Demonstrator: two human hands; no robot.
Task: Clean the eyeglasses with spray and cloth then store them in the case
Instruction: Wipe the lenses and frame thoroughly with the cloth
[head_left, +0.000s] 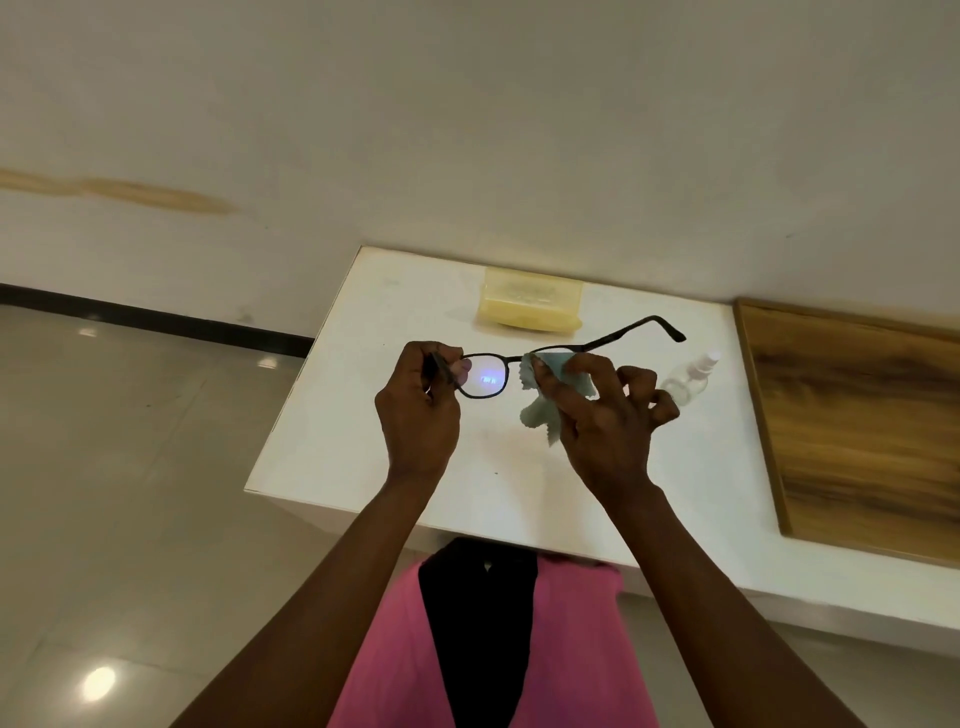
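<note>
Right lens of the eyeglasses (485, 375) behind the cloth (545, 395); spray bottle (691, 376) blurred.

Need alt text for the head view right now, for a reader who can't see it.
Over a white table, the left hand holds black eyeglasses by one end while the right hand rubs a pale blue cloth on one lens. A yellow case and clear spray bottle sit behind.

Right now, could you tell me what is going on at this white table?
A person is cleaning a pair of eyeglasses held above the white table. The left hand grips the frame at one end, while the right hand pinches a light blue cloth over the other lens. The spray bottle lies on the table to the right, and the yellow case sits at the far edge, not yet in use.
</note>
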